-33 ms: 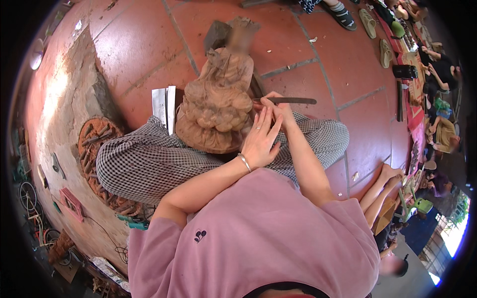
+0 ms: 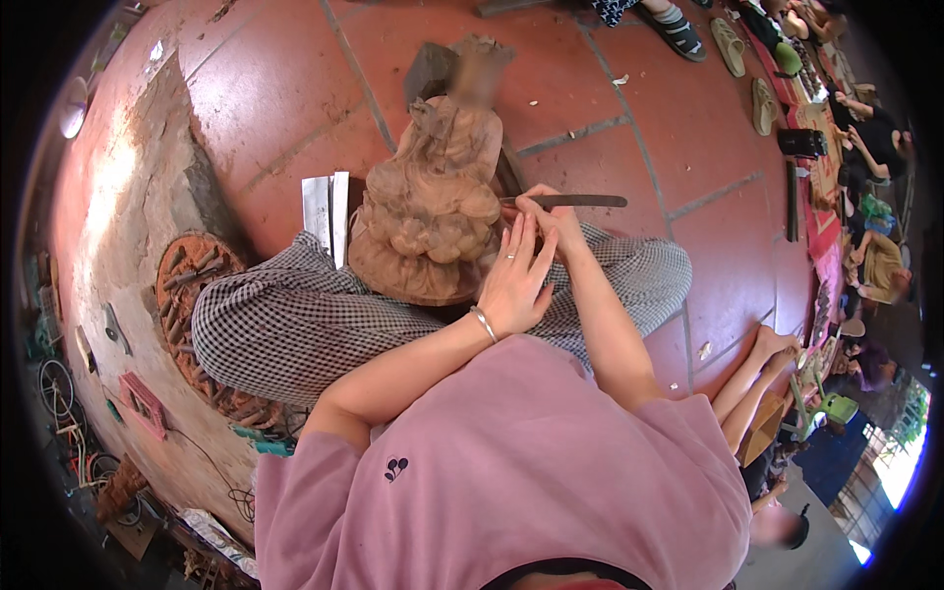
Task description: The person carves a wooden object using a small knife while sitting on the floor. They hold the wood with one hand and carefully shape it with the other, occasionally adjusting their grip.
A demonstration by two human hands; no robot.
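A carved wooden figure (image 2: 428, 211), seated on a petal-like base, is between my crossed legs, with its top pointing away from me. My right hand (image 2: 551, 218) is closed around a carving tool (image 2: 590, 200); its long, flat dark end sticks out to the right, while the other end points at the figure's right side. My left hand (image 2: 515, 283), wearing a ring and a bracelet, lies against the right hand with its fingers stretched out. Its fingertips are close to the tool's working end, near the carved base. The exact contact point is hidden by my fingers.
A dark block (image 2: 429, 69) supports the figure's top end. Left of my knee, a round tray (image 2: 162, 285) holds several carving tools beside a rough wooden slab (image 2: 147, 177). White strips (image 2: 317, 211) lie near my leg. Sandals (image 2: 728, 46) and other people are at the right.
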